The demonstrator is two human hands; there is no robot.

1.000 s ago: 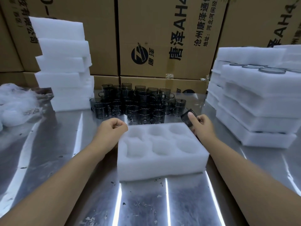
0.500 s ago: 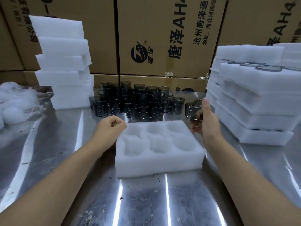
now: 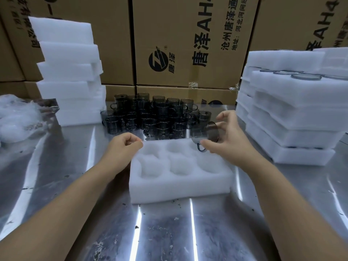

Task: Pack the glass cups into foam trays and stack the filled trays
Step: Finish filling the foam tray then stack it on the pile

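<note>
- A smoky glass cup (image 3: pixel 204 131) is tipped on its side in the air, just over the far right cavity of the foam tray (image 3: pixel 178 187), its small handle pointing down toward the foam.
- The right hand (image 3: pixel 230 137) pinches this cup: the thumb lies under it beside the handle, 1 or 2 fingertips touch its upper rim, and the other fingers are spread and raised.
- The tray lies flat in the middle of the metal table (image 3: pixel 226 232), with 6 cavities in 2 rows of 3, all showing bare foam.
- The left hand (image 3: pixel 124 146) rests at the tray's far left corner, fingers curled in, thumb tip pressed to the forefinger, nothing visible in it.
- Just behind the tray stands a crowded cluster of dark glass cups (image 3: pixel 150 115), upright, some stacked on others.
- To the right is a stack of filled trays (image 3: pixel 291 117), cup rims showing on top.
- To the left rises a stack of empty foam trays (image 3: pixel 69 72), with crumpled plastic wrap (image 3: pixel 18 117) beside it.
- Printed cardboard boxes (image 3: pixel 188 44) form the backdrop.
</note>
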